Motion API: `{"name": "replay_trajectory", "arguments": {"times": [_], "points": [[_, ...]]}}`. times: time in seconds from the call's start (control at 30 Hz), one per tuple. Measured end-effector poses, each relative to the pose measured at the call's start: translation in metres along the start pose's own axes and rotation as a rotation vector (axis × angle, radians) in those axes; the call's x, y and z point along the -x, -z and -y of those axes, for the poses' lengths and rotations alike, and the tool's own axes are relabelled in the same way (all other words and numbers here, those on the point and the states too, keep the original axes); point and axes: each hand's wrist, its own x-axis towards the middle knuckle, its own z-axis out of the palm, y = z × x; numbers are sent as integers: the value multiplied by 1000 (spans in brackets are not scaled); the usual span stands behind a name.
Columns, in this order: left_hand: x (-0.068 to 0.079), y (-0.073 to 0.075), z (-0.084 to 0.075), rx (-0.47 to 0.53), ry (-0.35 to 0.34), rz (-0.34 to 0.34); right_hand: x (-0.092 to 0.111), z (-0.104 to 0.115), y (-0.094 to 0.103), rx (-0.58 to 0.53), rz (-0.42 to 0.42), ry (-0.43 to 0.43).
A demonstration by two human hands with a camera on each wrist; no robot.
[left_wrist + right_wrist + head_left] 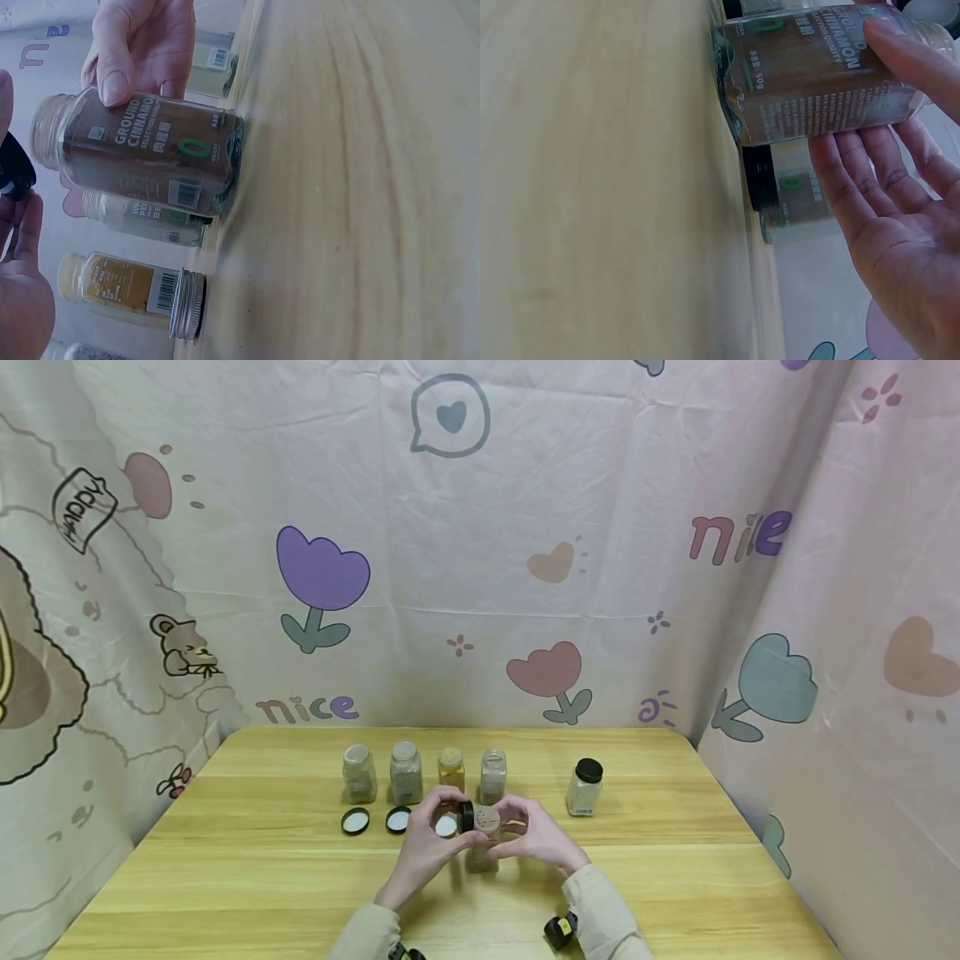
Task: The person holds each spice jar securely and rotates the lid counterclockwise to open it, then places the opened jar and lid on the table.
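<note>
A clear jar of brown powder labelled ground cinnamon point(157, 150) stands upright at the near middle of the table. My right hand point(536, 833) grips it near the top, thumb on one side and fingers on the other in the right wrist view. A perforated top shows on the jar in the head view. My left hand point(431, 839) pinches a black screw lid point(466, 817) on edge, apart from the jar's mouth and just left of it. Part of the left hand is cut off in the left wrist view.
Behind the hands stand two lidless jars with greyish contents point(360, 774) point(406, 774), a yellow spice jar point(452, 770) and a pale one point(492, 777). Black lids point(355, 821) point(398, 820) point(446, 825) lie white side up before them. A black-capped jar point(585, 789) stands right.
</note>
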Motion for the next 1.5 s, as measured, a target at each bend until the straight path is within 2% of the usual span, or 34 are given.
{"name": "replay_trajectory", "arguments": {"times": [0.13, 0.23, 0.6, 0.77, 0.9, 1.0, 1.27, 1.5], "points": [[1, 1, 0, 45, -8, 8, 1, 0, 3, 3, 8, 9], [1, 1, 0, 75, 15, 15, 3, 0, 6, 4, 16, 17], [1, 1, 2, 92, 15, 32, 7, -4, 20, 15, 43, 1], [1, 0, 0, 112, 77, 28, 10, -3, 28, 11, 50, 8], [2, 0, -1, 108, 179, 38, 13, -3, 34, 17, 55, -2], [3, 0, -1, 99, 231, 52, 15, -3, 38, 23, 59, -16], [4, -3, 0, 52, 258, 86, 20, -7, 49, 48, 41, -18], [4, -7, -1, 20, 325, 120, 23, -8, 57, 73, 1, -15]]}}
